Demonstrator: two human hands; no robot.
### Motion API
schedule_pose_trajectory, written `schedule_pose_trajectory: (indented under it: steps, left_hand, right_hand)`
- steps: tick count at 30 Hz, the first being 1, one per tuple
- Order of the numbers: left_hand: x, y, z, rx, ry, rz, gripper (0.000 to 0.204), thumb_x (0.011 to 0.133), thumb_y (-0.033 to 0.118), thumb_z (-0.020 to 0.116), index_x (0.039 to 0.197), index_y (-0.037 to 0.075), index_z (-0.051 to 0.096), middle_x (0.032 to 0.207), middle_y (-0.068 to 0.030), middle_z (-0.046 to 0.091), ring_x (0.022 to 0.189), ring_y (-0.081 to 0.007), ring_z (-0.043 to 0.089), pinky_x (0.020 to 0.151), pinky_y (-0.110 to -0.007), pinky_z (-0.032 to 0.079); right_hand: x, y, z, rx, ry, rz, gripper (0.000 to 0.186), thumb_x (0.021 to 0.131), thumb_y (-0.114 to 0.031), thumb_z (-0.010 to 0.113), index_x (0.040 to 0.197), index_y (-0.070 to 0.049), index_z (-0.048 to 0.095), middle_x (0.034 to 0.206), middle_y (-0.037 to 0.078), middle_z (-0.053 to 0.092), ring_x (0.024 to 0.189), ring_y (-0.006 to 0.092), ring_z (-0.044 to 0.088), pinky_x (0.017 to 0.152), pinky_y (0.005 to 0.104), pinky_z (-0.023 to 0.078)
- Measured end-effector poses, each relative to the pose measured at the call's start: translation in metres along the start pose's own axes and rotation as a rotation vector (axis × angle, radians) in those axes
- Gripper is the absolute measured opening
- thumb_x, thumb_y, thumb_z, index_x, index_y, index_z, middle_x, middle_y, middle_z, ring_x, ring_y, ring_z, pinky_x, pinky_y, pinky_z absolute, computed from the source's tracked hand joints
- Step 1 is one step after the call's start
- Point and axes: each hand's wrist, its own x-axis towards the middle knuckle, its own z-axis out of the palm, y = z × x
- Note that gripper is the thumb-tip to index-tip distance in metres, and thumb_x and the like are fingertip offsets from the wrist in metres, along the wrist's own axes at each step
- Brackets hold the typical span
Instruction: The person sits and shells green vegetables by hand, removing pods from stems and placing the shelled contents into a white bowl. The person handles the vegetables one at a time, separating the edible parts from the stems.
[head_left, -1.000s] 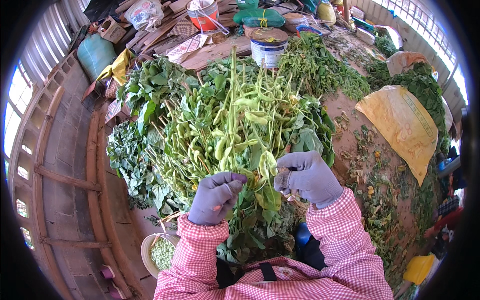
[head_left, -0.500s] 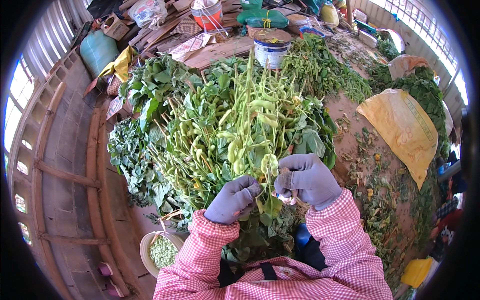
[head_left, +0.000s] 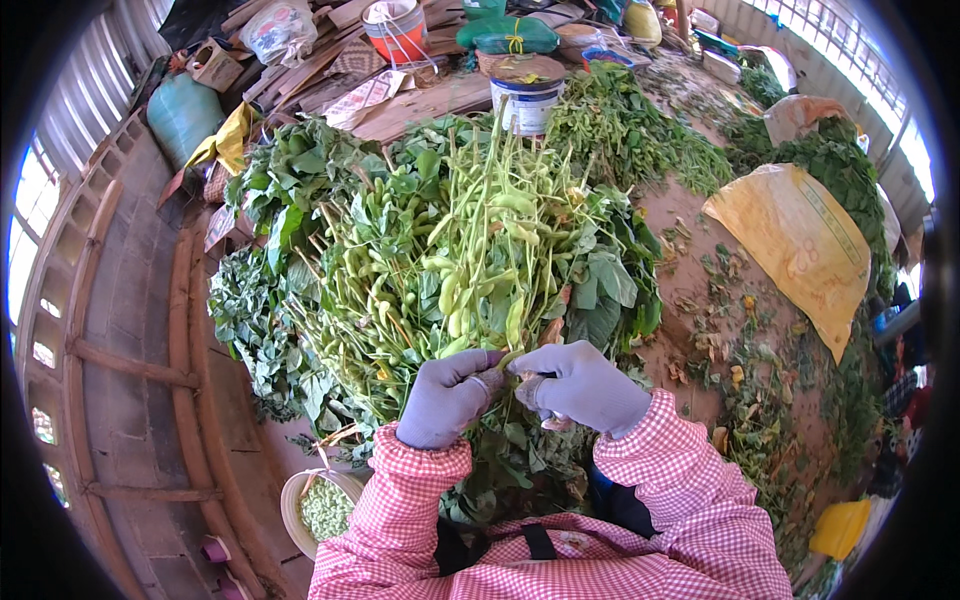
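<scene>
My left hand (head_left: 447,398), in a greyish-purple glove, is closed in a pinch. Between its fingertips and those of my right hand (head_left: 585,390), gloved alike, is a small green bean pod (head_left: 509,357). Both hands meet in front of a large heap of cut bean plants (head_left: 390,250), with thick stalks, leaves and plump pods. One tall leafless stalk hung with pods (head_left: 490,210) stands up just beyond my fingers. At lower left, beside my left forearm, a pale bucket (head_left: 289,508) holds shelled green beans (head_left: 325,508).
A white paint bucket (head_left: 525,108) with a lid stands behind the heap. To the right, a yellow woven sack (head_left: 800,250) lies on a floor strewn with leaves. A block wall (head_left: 130,330) with wooden poles runs along the left. A yellow container (head_left: 838,530) sits at lower right.
My right hand has moved left, and the fingertips of both hands now meet at one pod. The view has shifted slightly.
</scene>
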Motion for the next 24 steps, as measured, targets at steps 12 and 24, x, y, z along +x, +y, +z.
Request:
schedule_pose_trajectory:
  steps: [12,24]
  left_hand:
    - [0.005,-0.019,0.008,0.804,0.138,0.707,0.027,0.078,0.0,0.065,0.104,-0.002,0.065,0.075,-0.0152,0.058,0.064,-0.0306,0.057,0.061,-0.033,0.048]
    - [0.006,-0.009,0.007,-0.459,0.004,-0.116,0.017,0.084,0.008,0.062,0.095,-0.006,0.062,0.073,-0.0057,0.063,0.045,-0.0042,0.041,0.041,-0.017,0.029]
  right_hand:
    - [0.005,0.01,0.004,-0.012,0.047,-0.009,0.012,0.085,-0.009,0.061,0.084,0.003,0.061,0.064,0.001,0.053,0.053,0.0066,0.05,0.047,0.0238,0.044]
    - [0.003,0.012,0.005,-0.377,0.171,-0.241,0.016,0.078,-0.01,0.063,0.088,0.003,0.062,0.077,0.016,0.059,0.073,0.0273,0.06,0.067,0.0361,0.048]
